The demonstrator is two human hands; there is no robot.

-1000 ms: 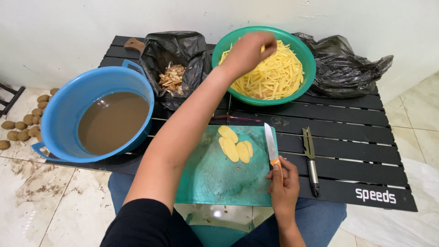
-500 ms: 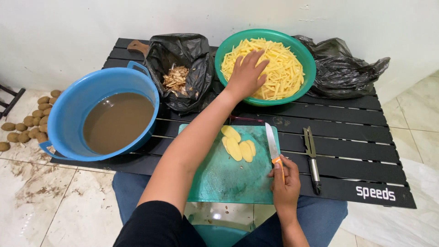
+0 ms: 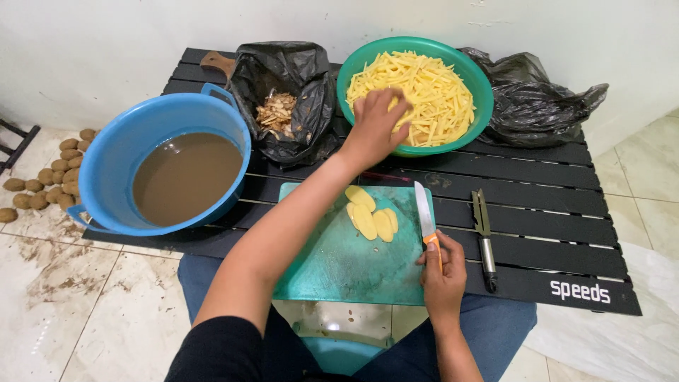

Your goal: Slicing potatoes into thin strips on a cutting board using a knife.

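The right hand (image 3: 442, 272) has its grip clenched around the orange handle of a short kitchen knife (image 3: 426, 219), whose pale steel blade lies flat on the right edge of a teal plastic cutting board (image 3: 339, 262), tip pointing away from the person. Just left of the blade, a few flat yellow potato slices (image 3: 371, 216) lie overlapping on the board, apart from the knife.

The left hand (image 3: 375, 124) reaches forward across the board, its fingers curled loosely over the near rim of a round green plastic bowl (image 3: 481, 92) heaped with pale yellow potato sticks (image 3: 421, 92); whether that grip holds any sticks I cannot tell.

To the right of the board a slim metal peeler with a dark handle (image 3: 484, 240) lies on the black slatted surface (image 3: 552, 205). Left of the bowl an open black plastic bag (image 3: 283, 78) holds brown potato peelings (image 3: 276, 113), and another crumpled black bag (image 3: 544, 99) sits at the bowl's right. A large blue plastic tub (image 3: 113, 163) of murky brown water stands at the surface's left end. Unpeeled brown potatoes (image 3: 49, 173) lie on the tiled floor (image 3: 71, 311) beyond it.
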